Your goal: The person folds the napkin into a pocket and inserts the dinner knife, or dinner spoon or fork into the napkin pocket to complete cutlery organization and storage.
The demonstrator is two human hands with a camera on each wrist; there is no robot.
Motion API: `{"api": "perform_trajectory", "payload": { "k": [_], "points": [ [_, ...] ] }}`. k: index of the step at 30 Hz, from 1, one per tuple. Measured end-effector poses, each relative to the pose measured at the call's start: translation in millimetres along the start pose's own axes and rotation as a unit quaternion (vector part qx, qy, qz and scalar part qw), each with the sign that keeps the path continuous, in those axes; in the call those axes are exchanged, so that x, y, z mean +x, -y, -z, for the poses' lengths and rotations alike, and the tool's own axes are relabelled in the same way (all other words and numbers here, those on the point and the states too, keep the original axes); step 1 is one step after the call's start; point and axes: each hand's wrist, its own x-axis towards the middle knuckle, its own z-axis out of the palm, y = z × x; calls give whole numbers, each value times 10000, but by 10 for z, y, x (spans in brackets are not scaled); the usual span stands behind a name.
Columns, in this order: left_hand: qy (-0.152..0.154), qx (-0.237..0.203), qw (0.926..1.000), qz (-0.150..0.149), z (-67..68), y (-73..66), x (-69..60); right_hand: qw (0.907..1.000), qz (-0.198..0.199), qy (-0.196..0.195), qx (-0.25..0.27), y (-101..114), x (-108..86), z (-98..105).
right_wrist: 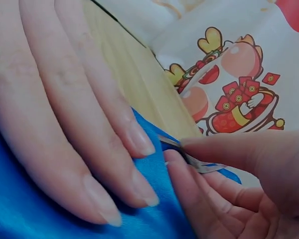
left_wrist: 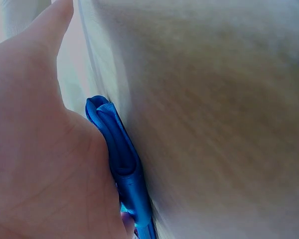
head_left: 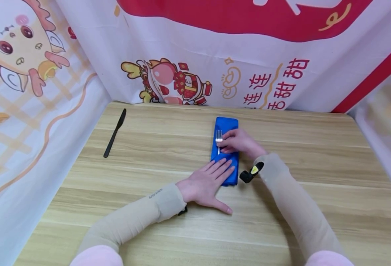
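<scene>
A folded blue cloth napkin lies lengthwise on the wooden table. My left hand rests on its lower part, fingers straight and spread, thumb out over the wood. In the left wrist view the napkin's layered edge shows beside the palm. My right hand pinches a silver fork between thumb and fingers, tines pointing away from me. The fork's lower end goes under a fold of the napkin and is hidden. In the right wrist view the fork sits between the pinching fingertips, close to the left hand's fingers.
A black table knife lies at the table's far left. Printed cloth hangings stand along the back and sides of the wooden table. Both wrists wear beige sleeves, and a small black device is on the right one.
</scene>
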Motion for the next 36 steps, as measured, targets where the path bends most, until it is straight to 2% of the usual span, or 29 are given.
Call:
{"api": "perform_trajectory", "payload": {
  "k": [6, 13, 18, 27, 33, 36],
  "points": [
    [2, 25, 10000, -19, 25, -13, -15, 9987, 96, -75, -490, 17, -35, 37],
    [-15, -29, 10000, -22, 28, -17, -7, 9924, 200, -289, -1182, 22, -63, 33],
    [18, -145, 9999, -19, 75, -29, -31, 9921, 343, -435, -1122, 52, -100, 24],
    [122, -384, 9992, -14, 106, -16, -37, 9883, 1010, -746, -864, 146, -266, 85],
    [-173, -951, 9952, -118, 162, 57, -70, 9797, 1583, -787, -949, 185, -377, 151],
    [-343, -1267, 9913, -22, 187, 133, -98, 9759, 1766, -789, -1012, 165, -416, 182]
  ]
}}
